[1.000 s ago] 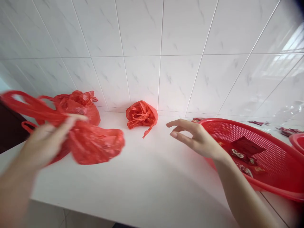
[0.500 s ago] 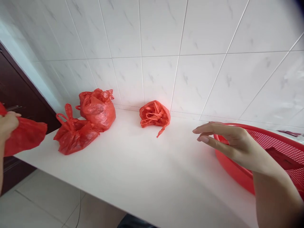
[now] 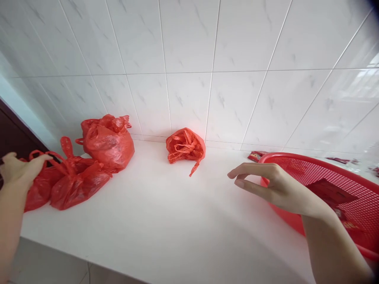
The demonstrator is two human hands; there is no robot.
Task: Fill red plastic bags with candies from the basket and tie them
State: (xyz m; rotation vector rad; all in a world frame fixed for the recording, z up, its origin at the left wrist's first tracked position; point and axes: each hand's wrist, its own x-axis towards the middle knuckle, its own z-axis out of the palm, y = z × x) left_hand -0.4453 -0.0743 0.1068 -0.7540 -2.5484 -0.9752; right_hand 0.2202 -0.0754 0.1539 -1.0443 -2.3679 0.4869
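From the head view, your left hand (image 3: 17, 170) is closed on the handles of a red bag (image 3: 37, 187) at the tabletop (image 3: 166, 221) edge, with a second tied bag (image 3: 78, 183) touching it just to the right. Your right hand (image 3: 274, 187) hovers released, fingers loosely curled, against the red basket (image 3: 340, 173) rim

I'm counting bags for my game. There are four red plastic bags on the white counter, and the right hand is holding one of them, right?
Not quite: the head view shows the left hand holding a red bag; the right hand hovers empty beside the red basket.
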